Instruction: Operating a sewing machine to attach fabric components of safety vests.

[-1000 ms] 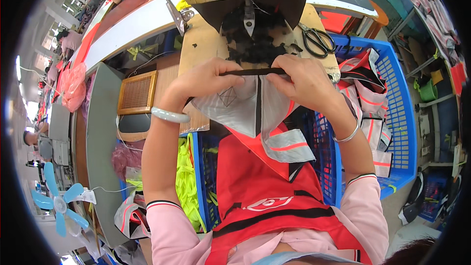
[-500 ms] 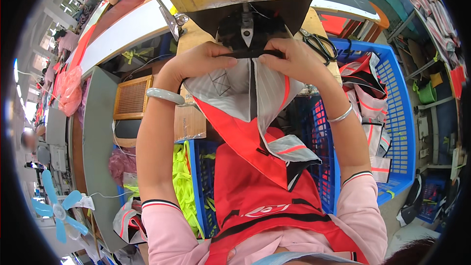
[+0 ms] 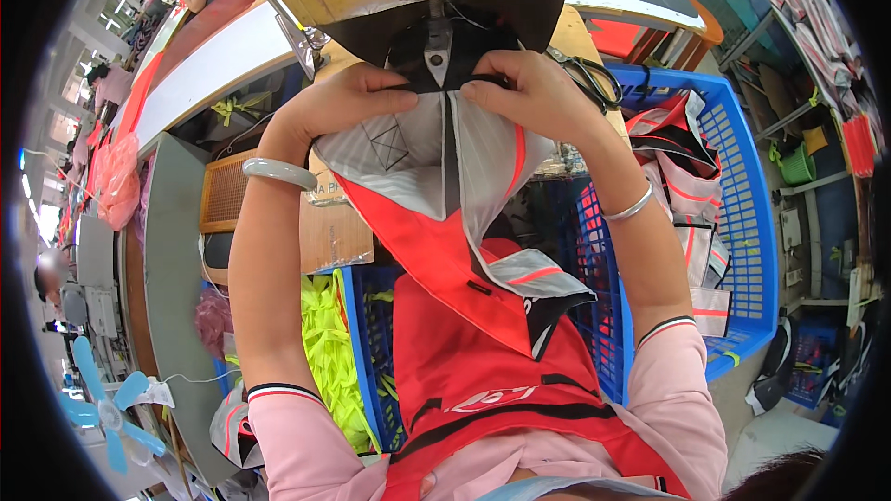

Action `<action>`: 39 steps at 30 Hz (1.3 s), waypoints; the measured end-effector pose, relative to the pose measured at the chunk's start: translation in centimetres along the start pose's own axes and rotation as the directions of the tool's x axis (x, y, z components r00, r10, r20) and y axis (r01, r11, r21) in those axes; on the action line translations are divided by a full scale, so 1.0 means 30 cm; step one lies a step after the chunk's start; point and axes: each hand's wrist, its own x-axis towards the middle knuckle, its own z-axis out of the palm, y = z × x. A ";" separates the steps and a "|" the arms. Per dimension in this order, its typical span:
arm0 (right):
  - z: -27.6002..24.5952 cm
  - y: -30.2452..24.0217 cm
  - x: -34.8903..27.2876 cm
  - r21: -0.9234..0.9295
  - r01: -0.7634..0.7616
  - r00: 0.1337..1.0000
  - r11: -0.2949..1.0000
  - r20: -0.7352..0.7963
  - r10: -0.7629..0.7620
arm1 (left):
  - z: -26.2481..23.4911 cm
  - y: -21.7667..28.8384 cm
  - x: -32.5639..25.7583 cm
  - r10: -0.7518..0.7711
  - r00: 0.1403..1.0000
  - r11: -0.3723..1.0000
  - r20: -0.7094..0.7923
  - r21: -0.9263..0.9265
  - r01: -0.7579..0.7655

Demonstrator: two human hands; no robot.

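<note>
A red, white and grey garment piece (image 3: pixel 436 186) with a black strip down its middle hangs from the sewing machine (image 3: pixel 445 0) into my lap. My left hand (image 3: pixel 339 102) pinches its top edge left of the needle area. At the right side of that edge, my right hand (image 3: pixel 529 93) grips it too. Both hands press the fabric up under the machine's dark head. I wear a pale bangle on the left wrist and a thin silver one on the right.
Black scissors (image 3: pixel 589 74) lie on the wooden table right of the machine. A blue basket (image 3: pixel 742 213) at right holds several similar garment pieces. Another blue basket (image 3: pixel 357 353) below holds neon yellow fabric. A cardboard box (image 3: pixel 334 232) sits at left. Other workers sit far left.
Both hands have moved up with the garment's top edge, from the table front to right under the machine head. More of the fabric now hangs stretched below them.
</note>
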 end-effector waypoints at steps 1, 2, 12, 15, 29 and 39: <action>-0.004 0.002 0.006 0.024 -0.029 0.999 0.999 0.015 0.028 | -0.005 0.010 0.009 -0.006 1.000 0.999 -0.009 0.039 0.006; -0.006 0.003 0.008 0.026 -0.029 0.999 0.999 0.014 0.029 | -0.008 0.017 0.014 -0.013 1.000 0.997 -0.017 0.077 0.014; -0.112 -0.118 -0.225 0.154 0.087 0.906 0.984 0.398 -0.143 | 0.068 0.010 -0.171 0.023 0.994 0.999 -0.107 -0.023 -0.025; -0.088 -0.210 -0.308 0.176 -0.247 0.836 0.953 0.535 0.118 | 0.182 0.106 -0.268 0.059 0.998 0.996 0.028 -0.072 -0.057; 0.116 -0.108 -0.512 0.475 -0.357 0.931 0.804 0.107 0.349 | 0.369 0.095 -0.403 -0.065 0.936 0.933 -0.346 -0.353 -0.065; 0.112 -0.064 -0.460 0.695 -0.225 0.942 0.683 -0.024 0.335 | 0.395 0.065 -0.235 -0.077 0.857 0.848 -0.509 -0.486 -0.213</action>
